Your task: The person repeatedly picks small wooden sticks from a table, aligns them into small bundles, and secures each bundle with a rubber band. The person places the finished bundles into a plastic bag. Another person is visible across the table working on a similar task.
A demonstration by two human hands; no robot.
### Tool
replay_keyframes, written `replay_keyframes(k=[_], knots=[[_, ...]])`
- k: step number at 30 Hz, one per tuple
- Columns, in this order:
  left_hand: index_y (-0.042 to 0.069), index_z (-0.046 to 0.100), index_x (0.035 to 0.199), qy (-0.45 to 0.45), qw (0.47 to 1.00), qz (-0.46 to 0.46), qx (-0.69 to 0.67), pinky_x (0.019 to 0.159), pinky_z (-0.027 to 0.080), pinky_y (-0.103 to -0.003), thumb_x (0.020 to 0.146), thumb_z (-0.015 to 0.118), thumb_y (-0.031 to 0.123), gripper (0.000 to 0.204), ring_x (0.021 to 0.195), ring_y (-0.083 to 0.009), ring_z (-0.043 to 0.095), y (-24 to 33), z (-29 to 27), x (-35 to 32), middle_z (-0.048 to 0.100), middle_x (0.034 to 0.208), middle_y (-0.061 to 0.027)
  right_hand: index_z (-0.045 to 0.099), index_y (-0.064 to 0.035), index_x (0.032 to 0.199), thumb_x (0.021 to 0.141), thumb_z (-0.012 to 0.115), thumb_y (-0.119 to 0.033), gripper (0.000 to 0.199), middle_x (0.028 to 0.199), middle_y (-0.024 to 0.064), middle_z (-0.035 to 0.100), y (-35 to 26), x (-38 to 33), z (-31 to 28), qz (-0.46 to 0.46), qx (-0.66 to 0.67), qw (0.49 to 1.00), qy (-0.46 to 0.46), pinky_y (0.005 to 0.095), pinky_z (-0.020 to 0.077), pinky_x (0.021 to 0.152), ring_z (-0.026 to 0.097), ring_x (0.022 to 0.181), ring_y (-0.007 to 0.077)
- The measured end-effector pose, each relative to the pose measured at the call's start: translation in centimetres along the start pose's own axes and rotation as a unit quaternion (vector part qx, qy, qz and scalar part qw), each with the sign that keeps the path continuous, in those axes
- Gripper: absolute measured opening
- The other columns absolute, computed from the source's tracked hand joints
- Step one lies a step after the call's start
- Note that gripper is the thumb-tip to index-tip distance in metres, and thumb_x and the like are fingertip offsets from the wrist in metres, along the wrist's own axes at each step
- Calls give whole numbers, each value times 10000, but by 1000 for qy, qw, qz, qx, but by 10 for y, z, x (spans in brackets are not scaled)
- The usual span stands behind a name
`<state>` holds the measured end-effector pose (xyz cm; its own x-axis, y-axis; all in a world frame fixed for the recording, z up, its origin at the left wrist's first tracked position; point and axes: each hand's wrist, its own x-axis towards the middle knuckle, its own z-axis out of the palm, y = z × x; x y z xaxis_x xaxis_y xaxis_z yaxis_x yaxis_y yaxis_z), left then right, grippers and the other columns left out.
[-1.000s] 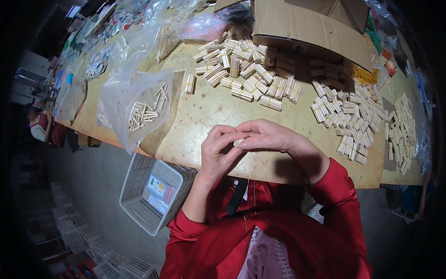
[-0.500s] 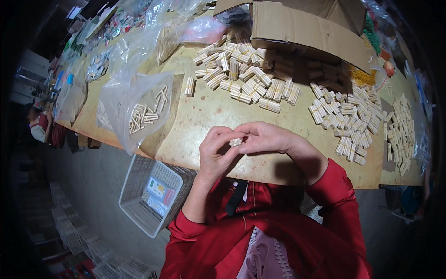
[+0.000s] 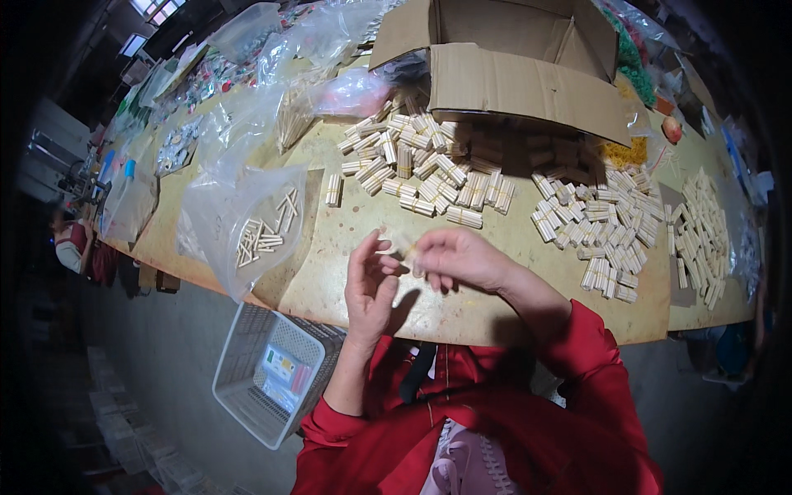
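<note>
My right hand (image 3: 464,259) is closed over the table's near part, with a small bundle of wooden sticks (image 3: 408,250) at its fingertips. Motion smears the bundle, though a yellowish band shows on it. Just left of it my left hand (image 3: 369,290) is held up with its fingers apart and nothing in them. Beyond the hands lies a heap of banded stick bundles (image 3: 417,165). One separate bundle (image 3: 333,190) stands to the left of that heap. Loose short sticks (image 3: 260,241) lie in the mouth of a clear plastic bag (image 3: 216,221) at the left.
An open cardboard box (image 3: 528,91) stands at the back. More bundles (image 3: 602,223) spread at the right, with a pile of loose sticks (image 3: 700,239) past them. A grey plastic crate (image 3: 239,412) sits below the table's front edge. At far left is another person (image 3: 74,239).
My hands, together around the bundle before, have come apart. The left has let go and spread its fingers; the right keeps the bundle. The whole view has shifted slightly.
</note>
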<state>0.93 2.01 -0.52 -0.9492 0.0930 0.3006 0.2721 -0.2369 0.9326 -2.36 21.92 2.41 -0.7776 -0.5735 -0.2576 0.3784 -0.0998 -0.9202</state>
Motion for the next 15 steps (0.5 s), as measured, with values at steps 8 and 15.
replay_keyframes(k=[8, 15], knots=[[24, 486, 1311, 63, 997, -54, -5, 788, 482, -237, 949, 560, 58, 371, 871, -83, 561, -5, -1, 0, 562, 1128, -73, 562, -1, 1196, 921, 589, -50, 281, 1011, 57, 648, 13, 19, -37, -187, -128, 930, 290, 229, 521, 700, 642, 872, 109], [5, 649, 1040, 20, 990, -52, 126, 684, 495, -223, 934, 569, 15, 133, 760, -96, 616, 4, -2, -9, 653, 868, -47, 638, -30, 1035, 955, 562, -108, 135, 806, 22, 633, -1, 10, -13, -159, -46, 956, 242, 185, 459, 562, 567, 636, 49]])
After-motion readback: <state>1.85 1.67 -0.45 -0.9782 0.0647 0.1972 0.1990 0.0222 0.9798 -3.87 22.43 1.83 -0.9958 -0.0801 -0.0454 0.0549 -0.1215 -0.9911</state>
